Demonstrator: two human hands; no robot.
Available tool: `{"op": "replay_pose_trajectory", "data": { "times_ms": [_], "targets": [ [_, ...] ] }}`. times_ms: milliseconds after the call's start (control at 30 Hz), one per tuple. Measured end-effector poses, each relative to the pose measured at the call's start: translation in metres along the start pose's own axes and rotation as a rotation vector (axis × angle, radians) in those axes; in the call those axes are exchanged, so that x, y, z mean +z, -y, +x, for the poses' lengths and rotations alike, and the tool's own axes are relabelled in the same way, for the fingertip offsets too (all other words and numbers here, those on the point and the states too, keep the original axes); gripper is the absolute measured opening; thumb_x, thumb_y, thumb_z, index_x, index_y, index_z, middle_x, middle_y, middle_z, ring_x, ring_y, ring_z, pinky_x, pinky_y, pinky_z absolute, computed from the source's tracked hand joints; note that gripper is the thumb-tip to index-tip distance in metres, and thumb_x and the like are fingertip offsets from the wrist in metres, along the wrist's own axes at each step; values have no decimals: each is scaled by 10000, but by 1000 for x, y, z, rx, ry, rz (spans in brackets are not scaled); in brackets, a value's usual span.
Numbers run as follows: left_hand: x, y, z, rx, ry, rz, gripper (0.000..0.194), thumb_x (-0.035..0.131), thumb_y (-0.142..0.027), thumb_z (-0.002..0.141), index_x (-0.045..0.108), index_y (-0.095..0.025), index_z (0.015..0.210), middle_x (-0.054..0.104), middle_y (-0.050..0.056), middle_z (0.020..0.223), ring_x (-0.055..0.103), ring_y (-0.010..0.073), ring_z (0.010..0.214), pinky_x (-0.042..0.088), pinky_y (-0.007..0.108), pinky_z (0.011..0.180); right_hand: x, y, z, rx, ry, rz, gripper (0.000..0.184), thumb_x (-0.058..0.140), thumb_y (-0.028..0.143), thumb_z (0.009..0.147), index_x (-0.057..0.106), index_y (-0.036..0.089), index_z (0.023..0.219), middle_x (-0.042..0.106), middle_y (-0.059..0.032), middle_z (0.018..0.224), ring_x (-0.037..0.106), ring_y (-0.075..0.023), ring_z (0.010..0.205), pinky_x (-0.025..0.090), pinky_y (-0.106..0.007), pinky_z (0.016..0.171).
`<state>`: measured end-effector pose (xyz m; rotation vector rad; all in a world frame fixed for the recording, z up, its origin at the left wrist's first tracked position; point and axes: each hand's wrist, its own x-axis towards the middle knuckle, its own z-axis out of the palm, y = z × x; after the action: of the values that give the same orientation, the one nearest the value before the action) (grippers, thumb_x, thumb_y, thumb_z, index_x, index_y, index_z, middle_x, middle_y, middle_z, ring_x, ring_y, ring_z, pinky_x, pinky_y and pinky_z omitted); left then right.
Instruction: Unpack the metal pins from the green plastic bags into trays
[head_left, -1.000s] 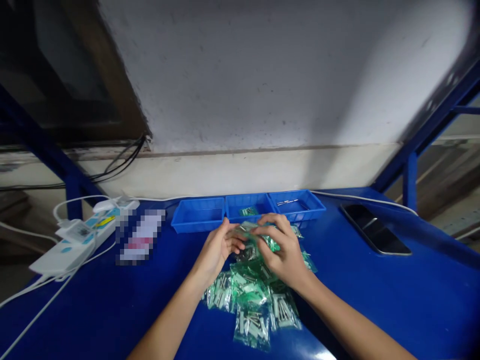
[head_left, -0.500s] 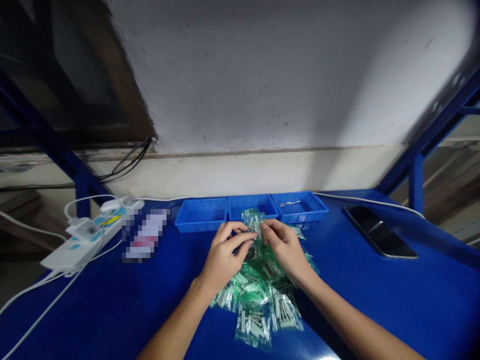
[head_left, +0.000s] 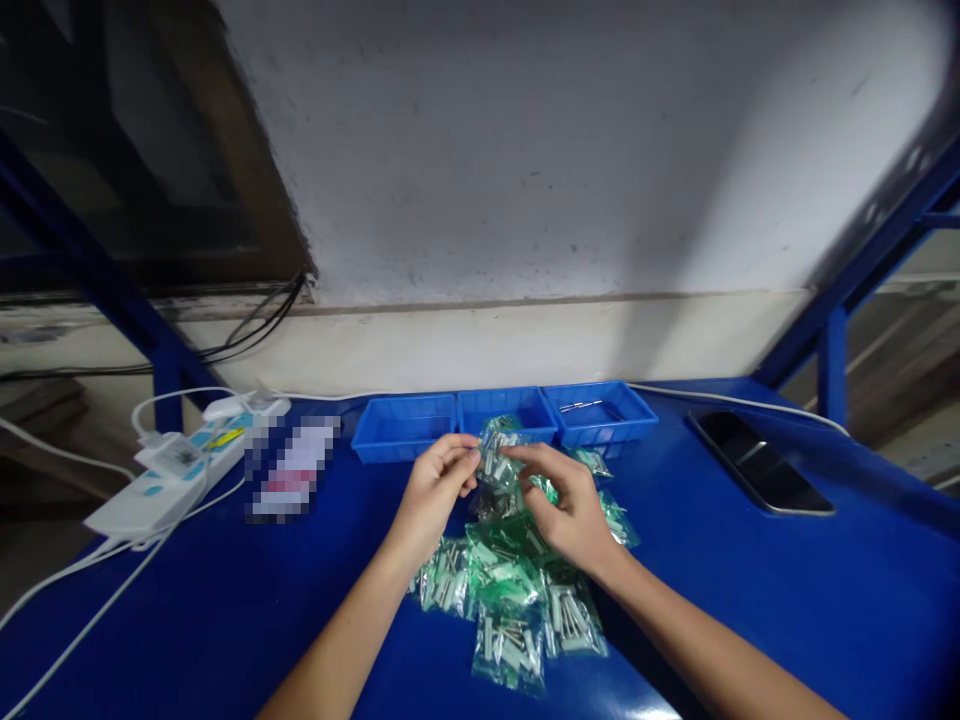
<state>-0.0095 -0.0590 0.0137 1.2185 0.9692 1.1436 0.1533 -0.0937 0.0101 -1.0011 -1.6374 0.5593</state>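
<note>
My left hand (head_left: 433, 492) pinches the left edge of a small clear plastic bag (head_left: 495, 462) between thumb and fingers. Pale plugs and metal screws seem to be inside it. My right hand (head_left: 571, 508) has its index finger stretched against the bag's right side, the thumb held apart below. Under both hands lies a pile of similar bags (head_left: 504, 580), some tinted green, with pale plugs and screws showing through. One bag (head_left: 508, 645) lies flat at the pile's near end.
Three blue trays stand in a row: a left tray (head_left: 405, 450), a middle tray (head_left: 469, 398) partly hidden by the bag, and a right tray (head_left: 600, 440) with thin metal pieces. A phone (head_left: 757, 462) lies right. A power strip (head_left: 150, 490) with cables and a pixelated item (head_left: 296, 470) lie left.
The bag was blurred between my hands, then held upright by both. Now my left hand grips its left edge, and my right fingers have loosened, the index finger touching it.
</note>
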Motion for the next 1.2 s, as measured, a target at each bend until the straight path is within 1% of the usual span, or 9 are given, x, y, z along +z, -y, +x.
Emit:
{"op": "replay_pose_trajectory", "data": {
  "times_ms": [133,233,400,467,633,733,900,1000,1200],
  "targets": [
    [4,2,-2,175,8,157,165,588,-314,809,561,-181,902,560,-25,720,502,76,588,396,196,563,3,-3,5,208,-118,211,298,568,249,791,495,212,1078,587,15,711,576,-137,635,468,-269,600],
    [3,1,-1,208,53,259,171,547,-328,831,560,-185,925,599,0,764,546,102,614,431,224,595,2,-7,7,241,-168,202,231,581,284,795,519,197,999,560,22,652,551,-129,582,446,-263,558],
    [-27,-13,3,338,-60,651,172,530,-322,833,623,-210,923,656,41,864,587,164,748,428,260,644,-21,-13,11,-134,-626,-69,173,576,201,795,505,228,951,587,-38,861,591,-169,766,486,-326,690],
    [-48,-19,2,286,25,762,169,524,-321,828,646,-219,883,659,33,859,579,161,735,425,252,641,-32,-17,16,-274,-706,-202,179,557,171,795,500,234,953,567,-52,885,587,-191,834,487,-367,759],
    [-89,-16,-7,-95,484,834,294,670,-306,657,677,-238,942,620,14,807,550,163,713,428,225,619,-37,-34,24,-157,-255,-621,299,507,174,807,535,185,1105,540,-145,1148,498,-286,1088,416,-491,920],
    [-93,-10,-9,-114,495,879,190,670,-282,630,685,-229,812,585,10,809,521,163,719,417,230,647,-27,-38,20,-63,-95,-708,363,530,220,801,529,149,1157,493,-171,1225,412,-325,1178,365,-530,969],
    [-94,-10,-6,-147,495,861,143,646,-298,679,613,-196,774,550,-11,733,498,139,663,392,220,611,-10,-25,10,-62,-18,-583,222,507,255,840,598,173,1024,566,-123,1061,474,-277,1074,402,-452,920],
    [-88,-15,-4,-86,408,734,140,593,-290,757,556,-196,853,544,-25,705,518,125,647,402,220,599,-3,-14,7,-35,56,-448,168,483,251,859,616,191,943,624,-78,916,548,-231,918,438,-396,823],
    [-43,-11,-6,280,-38,480,141,604,-263,781,576,-200,904,631,31,888,614,165,844,486,276,726,2,7,5,112,165,-220,236,469,340,875,607,194,1000,637,-16,701,580,-169,659,433,-311,653]
  ]
}}
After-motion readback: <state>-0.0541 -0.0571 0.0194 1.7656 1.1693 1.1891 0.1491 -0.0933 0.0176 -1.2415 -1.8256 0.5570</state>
